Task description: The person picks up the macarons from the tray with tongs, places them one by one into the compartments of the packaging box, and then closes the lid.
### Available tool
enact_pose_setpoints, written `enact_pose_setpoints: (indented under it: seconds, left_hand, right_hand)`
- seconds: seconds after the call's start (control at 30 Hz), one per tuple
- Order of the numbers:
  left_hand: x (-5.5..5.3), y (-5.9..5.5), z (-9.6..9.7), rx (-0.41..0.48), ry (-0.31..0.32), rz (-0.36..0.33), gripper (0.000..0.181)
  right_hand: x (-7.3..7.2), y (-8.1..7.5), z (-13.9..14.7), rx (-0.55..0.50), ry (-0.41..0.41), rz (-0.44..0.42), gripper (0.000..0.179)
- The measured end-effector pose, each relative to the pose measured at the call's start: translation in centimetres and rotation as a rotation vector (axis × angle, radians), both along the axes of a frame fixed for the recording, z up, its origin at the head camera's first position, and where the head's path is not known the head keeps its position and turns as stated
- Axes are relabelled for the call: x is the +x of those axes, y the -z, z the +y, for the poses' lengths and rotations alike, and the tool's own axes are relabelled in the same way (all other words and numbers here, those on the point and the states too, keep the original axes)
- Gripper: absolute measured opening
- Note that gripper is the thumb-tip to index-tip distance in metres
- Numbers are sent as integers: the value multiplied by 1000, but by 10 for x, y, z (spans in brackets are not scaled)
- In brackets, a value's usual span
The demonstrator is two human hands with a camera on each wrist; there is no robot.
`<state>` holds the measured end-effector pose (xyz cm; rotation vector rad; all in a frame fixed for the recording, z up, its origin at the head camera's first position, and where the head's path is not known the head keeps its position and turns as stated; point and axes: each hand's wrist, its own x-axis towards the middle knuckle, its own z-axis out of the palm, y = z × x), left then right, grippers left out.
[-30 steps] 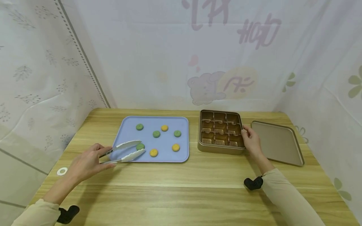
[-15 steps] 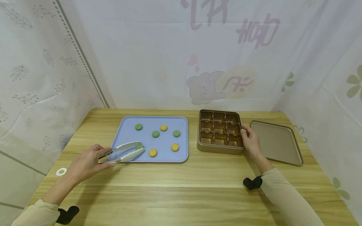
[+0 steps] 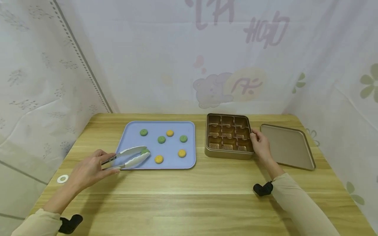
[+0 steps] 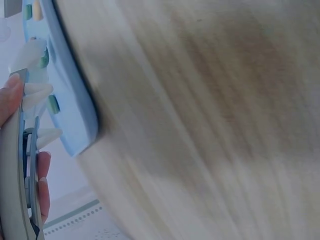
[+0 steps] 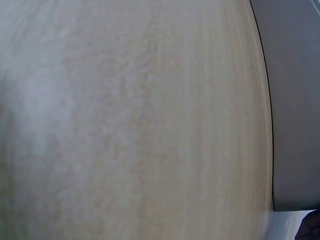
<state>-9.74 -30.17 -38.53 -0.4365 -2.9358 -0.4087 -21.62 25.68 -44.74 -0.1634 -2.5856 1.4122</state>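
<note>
My left hand [image 3: 90,168] grips a pair of tongs [image 3: 131,155] with white scalloped ends, over the near left part of the light blue tray [image 3: 189,163]. Between the tong ends is a round green cookie [image 3: 144,151], partly covered by them. In the left wrist view, fingers [image 4: 44,187] lie along the metal arms of the tongs [image 4: 31,170]. My right hand [image 3: 261,146] holds the right side of a brown square tin [image 3: 228,154], thumb at the rim. A brown insert [image 3: 228,131] with several square compartments sits inside; no cookies show in it.
More green cookies [image 3: 161,139] and yellow cookies [image 3: 158,159] lie spread on the tray. A flat brown lid [image 3: 287,147] lies right of the tin, behind my right hand. A white ring [image 3: 62,179] is near the table's left edge. Printed white cloth [image 3: 165,59] hangs behind the table.
The tong ends have drawn closer together around the green cookie. The right hand stays at the tin, and the whole head view has shifted slightly.
</note>
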Motion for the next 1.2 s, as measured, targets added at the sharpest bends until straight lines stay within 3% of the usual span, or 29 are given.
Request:
enact_pose_setpoints:
  seconds: [0.2,0.43,0.67,0.9,1.2]
  left_hand:
    - [-8,-8,10,36,10,49,60]
    - [-29,-21,49,84,94,104,56]
    - [-55,-23,103,133,190,68,57]
    - [-72,-21,159,129,257,31,57]
    - [-85,-18,195,85,258,-7,56]
  right_hand:
    - [0,0,1,-28,7,-37,39]
    - [-2,2,3,-35,7,-18,38]
    - [-3,3,2,-55,13,-25,36]
    - [-3,4,0,-58,17,-5,35]
    - [-1,2,0,-58,6,-12,36]
